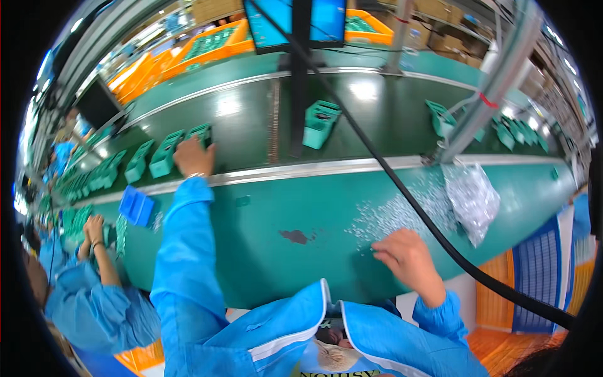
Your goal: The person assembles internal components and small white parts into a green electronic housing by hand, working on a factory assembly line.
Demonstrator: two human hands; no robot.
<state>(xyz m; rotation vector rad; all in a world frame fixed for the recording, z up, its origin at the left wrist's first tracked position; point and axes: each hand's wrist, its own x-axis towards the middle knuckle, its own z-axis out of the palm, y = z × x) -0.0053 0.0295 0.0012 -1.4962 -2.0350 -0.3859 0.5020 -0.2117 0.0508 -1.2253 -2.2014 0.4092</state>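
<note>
1. The left hand point(193, 157), at 10 o'clock, lies on a green plastic case point(202, 132) on the dark green belt point(245, 132). I cannot tell if it grips. A loose hold could let the case tip or bump its neighbor case point(164, 156) at 9 o'clock.
2. The right hand point(405, 259), at 4 o'clock, has bent fingers beside the small whitish bits point(402, 217). I cannot tell if it pinches any. Bits so tiny could slip, or 2 could come up together.
3. The bits lie loose at 3 o'clock. A sleeve point(440, 314) brushing them could scatter some.
4. The clear plastic bag point(472, 200), also at 3 o'clock, sits near the table's edge; a bump could drop it.
5. The black cable point(402, 188) slants toward 4 o'clock. It could snag an arm.
</note>
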